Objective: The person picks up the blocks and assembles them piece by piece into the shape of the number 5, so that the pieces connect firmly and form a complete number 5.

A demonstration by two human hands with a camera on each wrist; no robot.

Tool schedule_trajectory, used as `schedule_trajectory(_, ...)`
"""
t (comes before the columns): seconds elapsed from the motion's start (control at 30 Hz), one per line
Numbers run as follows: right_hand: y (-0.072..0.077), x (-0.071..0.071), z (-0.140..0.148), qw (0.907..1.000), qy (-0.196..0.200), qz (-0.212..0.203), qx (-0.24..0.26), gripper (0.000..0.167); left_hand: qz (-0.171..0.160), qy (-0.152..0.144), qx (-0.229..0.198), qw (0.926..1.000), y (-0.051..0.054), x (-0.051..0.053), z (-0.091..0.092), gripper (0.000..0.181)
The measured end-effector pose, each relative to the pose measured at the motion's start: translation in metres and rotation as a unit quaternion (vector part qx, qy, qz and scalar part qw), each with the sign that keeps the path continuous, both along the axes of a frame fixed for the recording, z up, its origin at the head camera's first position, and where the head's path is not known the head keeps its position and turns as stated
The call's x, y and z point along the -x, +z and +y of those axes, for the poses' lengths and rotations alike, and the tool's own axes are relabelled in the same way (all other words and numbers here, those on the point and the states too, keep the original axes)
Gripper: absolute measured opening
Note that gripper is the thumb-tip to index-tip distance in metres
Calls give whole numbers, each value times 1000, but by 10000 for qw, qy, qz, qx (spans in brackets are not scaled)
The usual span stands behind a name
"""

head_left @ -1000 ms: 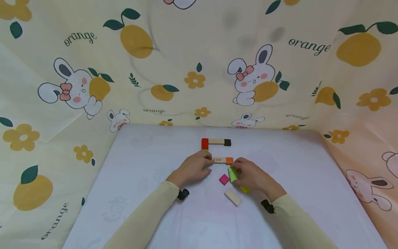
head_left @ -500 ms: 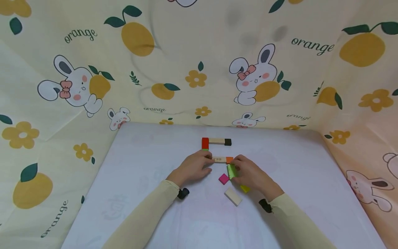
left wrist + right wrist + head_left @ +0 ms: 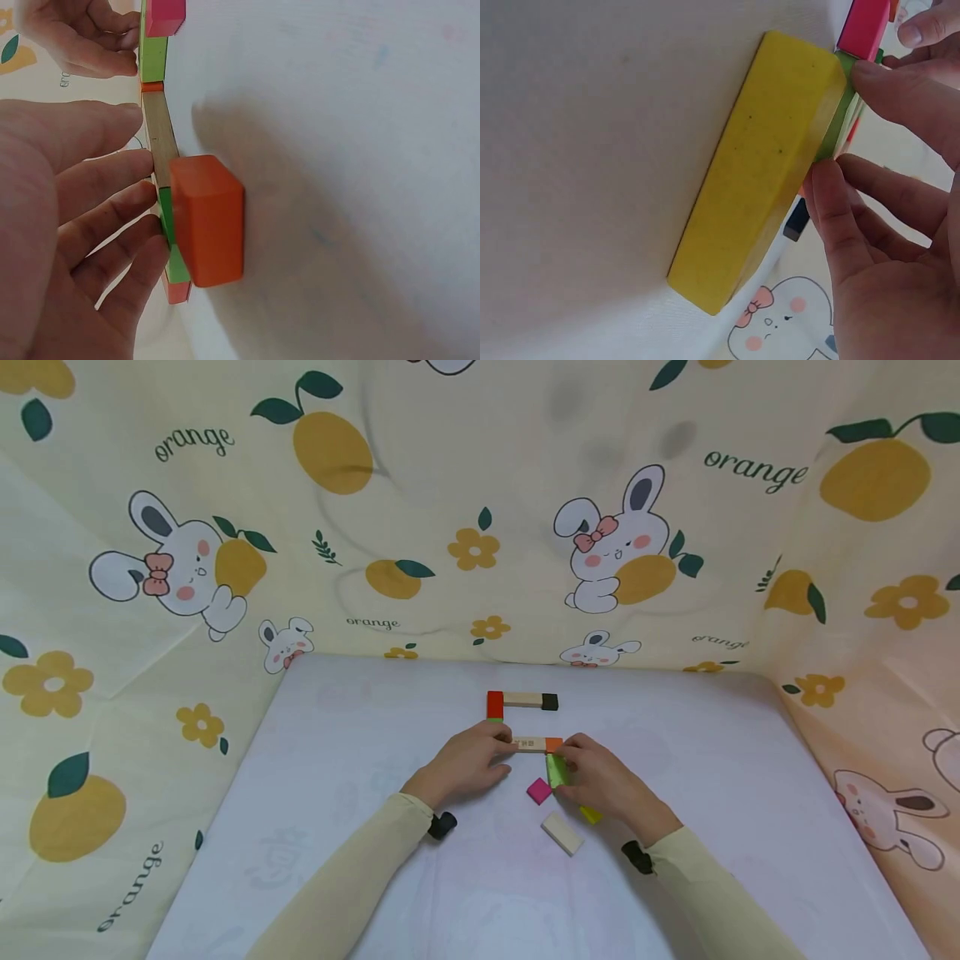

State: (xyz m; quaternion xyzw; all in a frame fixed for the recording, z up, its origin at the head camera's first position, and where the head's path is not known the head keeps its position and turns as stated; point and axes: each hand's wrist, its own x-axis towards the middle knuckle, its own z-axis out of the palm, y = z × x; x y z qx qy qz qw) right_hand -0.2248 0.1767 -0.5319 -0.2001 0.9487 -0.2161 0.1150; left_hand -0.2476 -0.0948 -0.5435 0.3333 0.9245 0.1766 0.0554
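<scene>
My right hand (image 3: 611,785) pinches a light green block (image 3: 557,771) between thumb and fingers, as the right wrist view also shows. The block's far end meets an orange block (image 3: 554,745) at the right end of a wooden block (image 3: 531,745). My left hand (image 3: 461,767) rests against the left part of this row; its fingertips, only slightly bent, touch the wooden block and a green block (image 3: 166,217). The left hand covers part of these in the head view. A pink block (image 3: 538,791) lies just left of the light green one.
Behind the hands, a red block (image 3: 495,704), a second wooden block (image 3: 522,700) and a black block (image 3: 550,702) form a corner. Nearer lie a yellow block (image 3: 757,165) and a cream block (image 3: 562,833). Close to the left wrist stands a loose orange block (image 3: 214,221).
My right hand has moved slightly away from me and left, turning the light green block straighter and bringing its end to the orange block. The left hand stays in place.
</scene>
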Motion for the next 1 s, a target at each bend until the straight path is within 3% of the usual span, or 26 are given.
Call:
schedule_trajectory(0.5, 3, -2, 1, 9999, -137, 14, 101, 51, -11, 26, 33, 10000, 0, 0, 1, 42)
schedule_trajectory(0.67, 12, 8, 9, 9986, -353, -110, 383, 46, -49, 38, 43, 10000, 1, 1, 1, 42)
schedule_trajectory(0.77, 15, 19, 12, 9975, -251, -93, 649, 41, -77, 106, 28, 9999, 2, 1, 1, 42)
schedule_trajectory(1.0, 7, 32, 15, 9956, -108, -600, 717, 42, -125, 126, 48, 9998, 1, 1, 2, 42)
